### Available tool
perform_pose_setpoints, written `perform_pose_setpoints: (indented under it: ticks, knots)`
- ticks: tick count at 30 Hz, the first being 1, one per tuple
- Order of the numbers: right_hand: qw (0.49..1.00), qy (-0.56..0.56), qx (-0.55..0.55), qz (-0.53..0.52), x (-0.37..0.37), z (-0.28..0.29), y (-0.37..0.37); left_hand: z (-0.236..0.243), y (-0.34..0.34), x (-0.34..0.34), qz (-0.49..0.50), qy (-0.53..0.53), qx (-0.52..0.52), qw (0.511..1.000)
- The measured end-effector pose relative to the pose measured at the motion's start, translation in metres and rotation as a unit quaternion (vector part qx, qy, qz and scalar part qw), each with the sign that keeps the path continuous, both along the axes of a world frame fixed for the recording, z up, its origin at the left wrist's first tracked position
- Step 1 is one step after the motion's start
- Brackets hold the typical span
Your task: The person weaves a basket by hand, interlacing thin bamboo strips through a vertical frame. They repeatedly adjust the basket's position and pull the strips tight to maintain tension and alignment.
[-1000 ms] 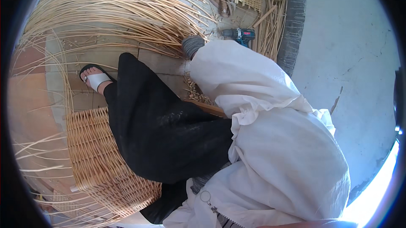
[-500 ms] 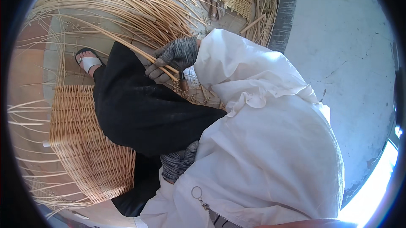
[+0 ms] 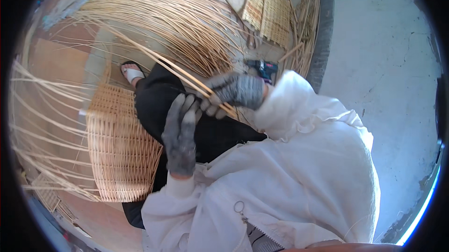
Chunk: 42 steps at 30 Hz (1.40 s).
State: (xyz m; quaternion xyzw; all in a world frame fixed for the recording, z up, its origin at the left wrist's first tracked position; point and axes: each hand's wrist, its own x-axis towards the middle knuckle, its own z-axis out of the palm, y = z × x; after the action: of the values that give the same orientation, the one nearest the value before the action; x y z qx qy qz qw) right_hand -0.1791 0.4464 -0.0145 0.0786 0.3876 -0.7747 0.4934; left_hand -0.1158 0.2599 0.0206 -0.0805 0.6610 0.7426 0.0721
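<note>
My right hand (image 3: 236, 92), in a grey knit glove, is closed round two long peeled wicker rods (image 3: 170, 66). Their thick ends stick out past my fingers over my black-trousered leg (image 3: 159, 93), and their thin ends run off to the upper left. My left hand (image 3: 181, 135), gloved too, lies over the leg with its fingers stretched out and slightly apart, close to the right hand's fingertips. Nothing shows in it. On the left, a woven wicker piece (image 3: 119, 149) leans beside my leg, with several long unwoven stakes (image 3: 56, 151) fanning out from its left edge.
A large spread of loose wicker rods (image 3: 163, 15) lies on the floor ahead. Beyond my right hand is a cordless drill (image 3: 263, 68). Flat woven panels (image 3: 266, 11) and more sticks (image 3: 308, 41) lie by the pale wall (image 3: 379, 65) on the right.
My left hand has come up from my lap to beside the right one, its fingers now extended. The right hand still grips the rods. The view has shifted, bringing the drill into sight.
</note>
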Motion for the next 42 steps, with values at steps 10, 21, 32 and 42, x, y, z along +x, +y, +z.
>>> perform_pose_setpoints:
  ticks: [10,21,32,42]
  knots:
    - [0.951,0.273,0.142,-0.013,0.057,0.025,-0.03,0.034,-0.023,0.021,-0.012,-0.027,0.014,0.999]
    - [0.978,0.2,-0.063,0.008,-0.022,0.001,-0.155,-0.026,-0.101,0.123,0.083,-0.063,-0.07,0.992]
    - [0.952,0.262,-0.139,0.077,0.023,0.003,-0.216,-0.06,-0.159,0.203,0.091,0.07,-0.512,0.852]
    - [0.947,0.267,-0.02,0.18,0.023,0.121,-0.2,0.086,-0.164,0.171,-0.123,-0.078,0.211,0.967]
